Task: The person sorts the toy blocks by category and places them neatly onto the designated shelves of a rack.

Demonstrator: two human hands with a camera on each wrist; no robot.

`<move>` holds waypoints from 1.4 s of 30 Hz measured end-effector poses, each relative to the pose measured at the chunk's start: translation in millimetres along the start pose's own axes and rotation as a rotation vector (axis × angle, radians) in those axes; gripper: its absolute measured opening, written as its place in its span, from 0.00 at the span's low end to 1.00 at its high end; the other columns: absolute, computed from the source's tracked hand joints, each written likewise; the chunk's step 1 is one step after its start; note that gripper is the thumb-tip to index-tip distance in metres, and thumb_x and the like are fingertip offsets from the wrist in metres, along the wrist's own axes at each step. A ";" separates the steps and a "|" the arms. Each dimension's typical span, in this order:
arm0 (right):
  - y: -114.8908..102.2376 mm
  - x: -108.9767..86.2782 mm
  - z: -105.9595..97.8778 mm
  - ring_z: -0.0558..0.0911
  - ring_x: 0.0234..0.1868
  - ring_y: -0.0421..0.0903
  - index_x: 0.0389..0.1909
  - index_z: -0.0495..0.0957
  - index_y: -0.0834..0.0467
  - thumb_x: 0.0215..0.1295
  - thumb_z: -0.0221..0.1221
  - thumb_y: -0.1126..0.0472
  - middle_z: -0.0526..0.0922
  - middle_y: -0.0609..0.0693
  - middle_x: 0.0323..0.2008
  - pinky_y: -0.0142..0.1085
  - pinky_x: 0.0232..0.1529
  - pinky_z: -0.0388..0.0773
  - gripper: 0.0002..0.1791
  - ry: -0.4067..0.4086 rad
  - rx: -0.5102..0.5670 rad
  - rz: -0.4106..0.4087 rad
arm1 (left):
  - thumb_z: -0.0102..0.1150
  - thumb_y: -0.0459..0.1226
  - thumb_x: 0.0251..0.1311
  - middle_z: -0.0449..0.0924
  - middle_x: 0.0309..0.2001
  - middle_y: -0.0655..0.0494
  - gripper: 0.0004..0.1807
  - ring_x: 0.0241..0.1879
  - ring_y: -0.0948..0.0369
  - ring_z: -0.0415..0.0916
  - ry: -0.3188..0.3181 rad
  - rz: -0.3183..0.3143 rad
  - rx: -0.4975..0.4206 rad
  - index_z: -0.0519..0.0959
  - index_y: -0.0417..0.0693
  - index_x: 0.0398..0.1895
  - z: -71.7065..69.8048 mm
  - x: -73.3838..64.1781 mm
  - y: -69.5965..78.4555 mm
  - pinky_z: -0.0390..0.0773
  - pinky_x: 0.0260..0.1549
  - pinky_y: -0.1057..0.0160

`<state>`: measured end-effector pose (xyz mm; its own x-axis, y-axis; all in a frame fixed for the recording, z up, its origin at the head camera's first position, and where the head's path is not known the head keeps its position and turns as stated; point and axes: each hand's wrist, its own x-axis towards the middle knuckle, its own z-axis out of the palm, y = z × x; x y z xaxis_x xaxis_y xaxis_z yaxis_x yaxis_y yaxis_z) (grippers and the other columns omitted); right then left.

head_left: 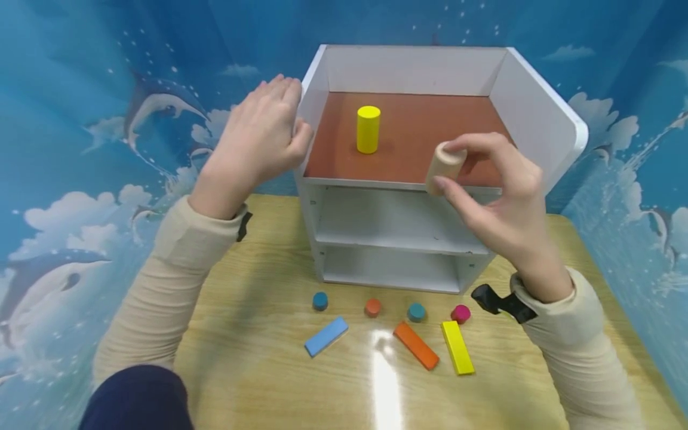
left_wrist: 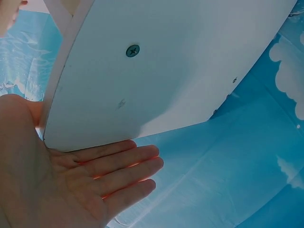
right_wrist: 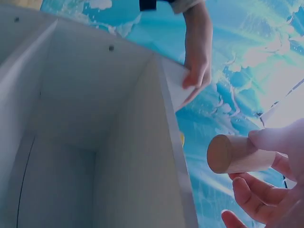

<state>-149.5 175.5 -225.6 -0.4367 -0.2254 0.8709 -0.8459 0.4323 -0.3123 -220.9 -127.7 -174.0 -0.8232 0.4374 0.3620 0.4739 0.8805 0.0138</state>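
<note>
The right hand [head_left: 510, 209] pinches a pale wooden cylinder [head_left: 443, 172] between thumb and fingers, near the front edge of the white shelf unit [head_left: 416, 68] with a brown top. The left hand [head_left: 263, 128], fingers straight, rests against the unit's left wall; a bright yellow cylinder [head_left: 368, 131] stands upright on the brown surface.

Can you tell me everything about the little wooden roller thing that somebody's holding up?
The wooden cylinder is a short, pale tan block that looks like plain, unpainted wood, with a smooth round side and flat ends. It's tilted, held up in the air near the front edge of the white shelf. The right hand pinches it between thumb and fingers, and nothing else seems to touch it.
</note>
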 end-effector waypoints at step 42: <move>52.4 24.8 -0.7 0.78 0.44 0.48 0.62 0.72 0.55 0.66 0.60 0.60 0.81 0.55 0.50 0.30 0.42 0.73 0.23 -0.142 -0.267 0.468 | 0.31 0.42 0.72 0.53 0.75 0.37 0.34 0.76 0.45 0.46 -0.004 -0.011 -0.005 0.53 0.31 0.75 0.5 0.6 0.1 0.42 0.76 0.53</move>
<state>-204.5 193.2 -220.0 -0.7996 -0.0635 0.5972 -0.4530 0.7166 -0.5304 -221.6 -127.2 -174.2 -0.8295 0.4286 0.3582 0.4666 0.8842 0.0226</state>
